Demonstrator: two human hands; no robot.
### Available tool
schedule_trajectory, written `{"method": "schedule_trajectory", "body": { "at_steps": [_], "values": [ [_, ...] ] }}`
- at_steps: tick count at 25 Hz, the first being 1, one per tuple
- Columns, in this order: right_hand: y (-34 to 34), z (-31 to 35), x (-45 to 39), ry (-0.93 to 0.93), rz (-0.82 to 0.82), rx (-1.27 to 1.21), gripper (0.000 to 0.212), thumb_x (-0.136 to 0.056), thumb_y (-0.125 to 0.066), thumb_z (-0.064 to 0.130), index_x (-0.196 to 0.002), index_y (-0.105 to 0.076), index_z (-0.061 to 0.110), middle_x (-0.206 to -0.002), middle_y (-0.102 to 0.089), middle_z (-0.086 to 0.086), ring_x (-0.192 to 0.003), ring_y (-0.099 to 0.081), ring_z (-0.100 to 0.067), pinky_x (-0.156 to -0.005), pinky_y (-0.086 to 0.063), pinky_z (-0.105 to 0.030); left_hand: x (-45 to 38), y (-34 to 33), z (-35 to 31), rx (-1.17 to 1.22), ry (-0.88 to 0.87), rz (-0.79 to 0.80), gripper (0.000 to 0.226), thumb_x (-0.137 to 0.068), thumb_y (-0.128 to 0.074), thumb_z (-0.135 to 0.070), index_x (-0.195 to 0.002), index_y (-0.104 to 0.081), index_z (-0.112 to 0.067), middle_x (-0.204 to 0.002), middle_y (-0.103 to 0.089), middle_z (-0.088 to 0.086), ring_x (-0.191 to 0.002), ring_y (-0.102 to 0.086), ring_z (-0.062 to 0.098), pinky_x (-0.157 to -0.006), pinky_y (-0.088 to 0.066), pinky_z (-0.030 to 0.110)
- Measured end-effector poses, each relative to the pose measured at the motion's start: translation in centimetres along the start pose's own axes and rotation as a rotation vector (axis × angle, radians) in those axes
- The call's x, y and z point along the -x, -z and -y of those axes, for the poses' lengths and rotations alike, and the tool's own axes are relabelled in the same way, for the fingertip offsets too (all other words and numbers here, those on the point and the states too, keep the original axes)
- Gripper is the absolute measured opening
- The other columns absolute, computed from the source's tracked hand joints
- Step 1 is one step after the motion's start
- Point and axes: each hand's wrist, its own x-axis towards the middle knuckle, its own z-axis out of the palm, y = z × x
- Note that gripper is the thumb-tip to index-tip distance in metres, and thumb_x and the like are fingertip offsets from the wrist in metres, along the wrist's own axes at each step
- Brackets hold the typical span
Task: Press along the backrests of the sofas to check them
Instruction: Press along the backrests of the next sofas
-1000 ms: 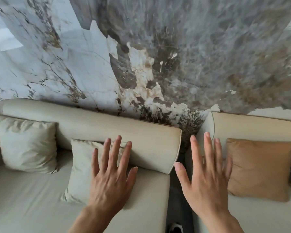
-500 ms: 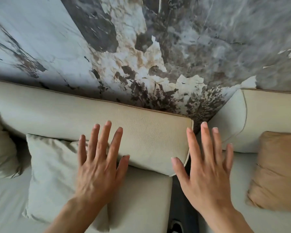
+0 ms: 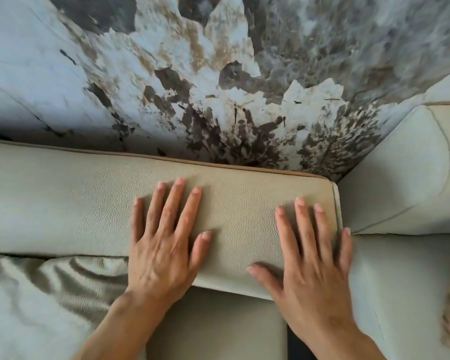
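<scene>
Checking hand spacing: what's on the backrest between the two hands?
Nothing: in the head view, bare backrest leather lies between the left hand and right hand.

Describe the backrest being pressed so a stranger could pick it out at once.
Start at the marbled grey and white wall. Directly below it runs a long beige leather backrest with tan piping along its top edge. Unlike the neighbouring sofa's backrest at the right, this one has the left hand and right hand flat on it.

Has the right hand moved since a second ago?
Yes. The right hand went leftward off the gap between the sofas onto the left sofa's backrest, by its end seam.
</scene>
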Motion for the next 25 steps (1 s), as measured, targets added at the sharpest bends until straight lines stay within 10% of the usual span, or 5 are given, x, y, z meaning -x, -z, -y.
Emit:
{"method": "schedule_trajectory", "body": {
  "at_steps": [25],
  "values": [
    [-6.2, -3.3, -13.4, 0.079, -0.188, 0.041, 0.086, -0.088, -0.029, 0.077, -0.152, -0.025, 0.020, -0.156, -0.033, -0.011, -0.142, -0.031, -0.035, -0.106, -0.027, -0.067, -11.2, -7.5, 0.7, -0.119, 0.045, -0.307, 0.061, -0.099, -0.027, -0.052, -0.148, -0.040, -0.019, -0.151, -0.044, 0.010, -0.140, -0.037, 0.032, -0.113, -0.026, 0.059]
  ]
}}
